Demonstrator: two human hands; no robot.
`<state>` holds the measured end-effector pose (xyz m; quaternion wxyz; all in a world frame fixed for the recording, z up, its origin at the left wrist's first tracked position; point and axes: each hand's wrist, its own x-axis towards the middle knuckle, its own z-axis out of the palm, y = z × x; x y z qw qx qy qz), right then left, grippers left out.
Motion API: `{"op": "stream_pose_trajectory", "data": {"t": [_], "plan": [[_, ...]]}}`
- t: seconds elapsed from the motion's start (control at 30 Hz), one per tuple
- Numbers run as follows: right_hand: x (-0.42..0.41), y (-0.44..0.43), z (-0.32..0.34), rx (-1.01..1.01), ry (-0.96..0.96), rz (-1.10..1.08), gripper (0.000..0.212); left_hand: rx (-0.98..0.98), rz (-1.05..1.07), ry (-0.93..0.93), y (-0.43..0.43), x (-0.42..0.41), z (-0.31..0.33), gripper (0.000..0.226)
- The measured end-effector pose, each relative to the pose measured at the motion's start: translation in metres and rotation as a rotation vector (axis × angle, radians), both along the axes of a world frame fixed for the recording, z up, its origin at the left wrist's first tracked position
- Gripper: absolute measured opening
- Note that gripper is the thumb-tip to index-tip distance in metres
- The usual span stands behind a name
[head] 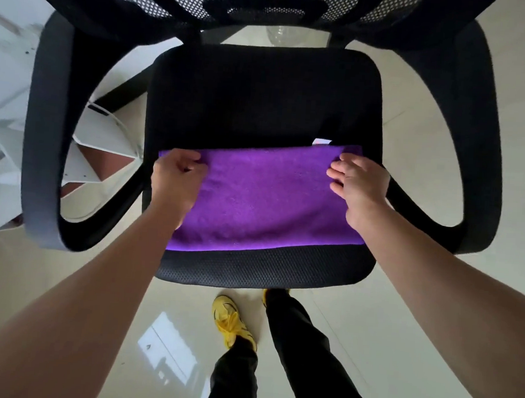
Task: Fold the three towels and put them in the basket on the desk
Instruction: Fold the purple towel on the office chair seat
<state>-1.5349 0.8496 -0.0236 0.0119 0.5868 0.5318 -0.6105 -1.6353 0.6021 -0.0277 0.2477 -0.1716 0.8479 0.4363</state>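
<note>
Head view: the left grip (177, 170) pinches the far left corner of the purple towel (267, 199), fingers curled round the cloth. The right grip (359, 183) holds the far right corner likewise (a small white tag (321, 141) peeks out just beyond it). The towel lies flat across the front half of the black chair seat (261, 100).
</note>
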Motion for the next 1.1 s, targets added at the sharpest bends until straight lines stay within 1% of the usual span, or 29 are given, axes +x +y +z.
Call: {"op": "stream_pose_trajectory", "data": {"t": [0.03,0.1,0.13,0.2,0.23,0.3,0.37,0.4,0.47,0.5,0.53,0.57,0.6,0.63,0.67,0.73,0.8,0.9,0.97,1.03,1.1], "plan": [[0.008,-0.008,0.004,-0.029,-0.001,0.035,0.012,0.041,0.003,-0.036,-0.001,0.013,0.004,0.016],[0.032,-0.028,0.008,-0.173,-0.064,0.164,0.012,0.119,0.002,-0.186,-0.008,0.046,0.007,0.017],[0.047,-0.033,0.008,-0.249,-0.104,0.208,0.01,0.127,-0.002,-0.261,-0.014,0.063,0.007,0.015],[0.08,-0.03,0.004,-0.341,-0.139,0.167,0.013,0.079,0.028,-0.329,-0.036,0.091,0.001,0.011],[0.095,-0.022,0.002,-0.323,-0.161,0.127,0.015,0.039,0.062,-0.335,-0.05,0.1,-0.003,0.011],[0.117,-0.003,-0.004,-0.172,-0.258,0.112,0.016,-0.018,0.096,-0.33,-0.072,0.106,-0.008,0.011],[0.129,0.008,-0.005,0.007,-0.34,0.18,0.017,-0.094,0.032,-0.273,-0.081,0.11,-0.006,0.012],[0.133,0.01,-0.005,0.117,-0.378,0.238,0.018,-0.184,-0.047,-0.189,-0.081,0.111,-0.004,0.01],[0.13,0.011,0.0,0.307,-0.414,0.368,0.02,-0.366,-0.234,0.062,-0.068,0.109,0.007,0.004],[0.125,0.01,0.001,0.356,-0.385,0.385,0.022,-0.394,-0.333,0.185,-0.057,0.106,0.013,0.004],[0.117,0.009,0.001,0.376,-0.317,0.386,0.028,-0.394,-0.45,0.283,-0.043,0.102,0.018,0.011],[0.105,0.009,0.0,0.372,-0.259,0.383,0.035,-0.382,-0.591,0.366,-0.025,0.095,0.023,0.024],[0.094,0.01,-0.003,0.37,-0.229,0.406,0.038,-0.37,-0.751,0.425,-0.008,0.089,0.021,0.04],[0.082,0.012,-0.005,0.378,-0.232,0.46,0.036,-0.369,-0.915,0.452,0.009,0.082,0.02,0.058],[0.072,0.014,-0.01,0.397,-0.248,0.52,0.035,-0.401,-1.06,0.436,0.025,0.074,0.017,0.076],[0.056,0.021,-0.015,0.388,-0.279,0.573,0.045,-0.531,-1.274,0.331,0.049,0.058,0.004,0.107],[0.051,0.029,-0.021,0.31,-0.297,0.561,0.044,-0.655,-1.375,0.275,0.06,0.049,-0.01,0.126],[0.048,0.04,-0.027,0.143,-0.296,0.559,0.048,-0.718,-1.413,0.262,0.063,0.044,-0.025,0.135],[0.048,0.041,-0.027,0.091,-0.291,0.581,0.045,-0.722,-1.429,0.265,0.064,0.045,-0.024,0.135],[0.049,0.039,-0.022,0.056,-0.266,0.579,0.039,-0.696,-1.421,0.274,0.062,0.045,-0.019,0.132],[0.051,0.039,-0.013,0.003,-0.224,0.56,0.031,-0.641,-1.366,0.316,0.056,0.045,-0.011,0.122]]}}
